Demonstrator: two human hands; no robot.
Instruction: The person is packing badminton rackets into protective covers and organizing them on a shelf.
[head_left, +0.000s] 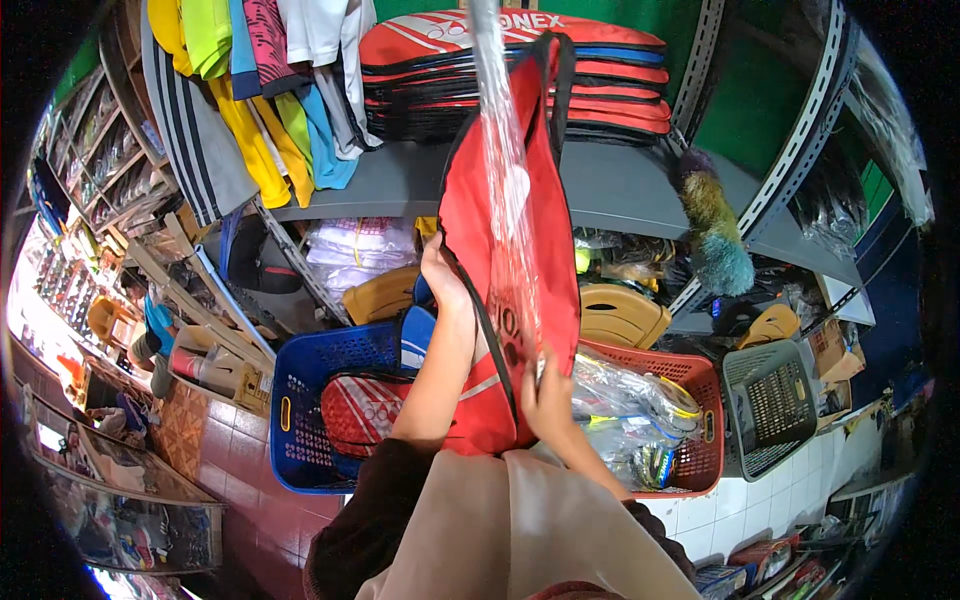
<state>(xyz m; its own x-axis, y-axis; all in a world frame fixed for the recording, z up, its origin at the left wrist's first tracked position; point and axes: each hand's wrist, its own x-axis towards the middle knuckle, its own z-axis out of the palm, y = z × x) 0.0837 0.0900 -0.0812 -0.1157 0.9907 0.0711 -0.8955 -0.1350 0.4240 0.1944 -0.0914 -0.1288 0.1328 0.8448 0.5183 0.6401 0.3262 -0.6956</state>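
Observation:
A red racket bag (467, 200) with black zip edges stands upright against my body, its strap at the top. A long clear plastic sleeve (498, 130) runs down over it from the top of the view. My left hand (443, 275) is closed on the bag's left edge, fingertips partly hidden. My right hand (545, 400) is closed low on the bag's right side, on the lower part of the plastic; exactly what its fingertips pinch is unclear.
Red bags (620, 75) and hanging clothes (255, 135) occupy a grey shelf (350, 185) with a colourful duster (715, 230). Below are blue (295, 410), red (700, 460) and grey (770, 400) baskets. A person (150, 330) is at far left, near wooden racks (190, 280).

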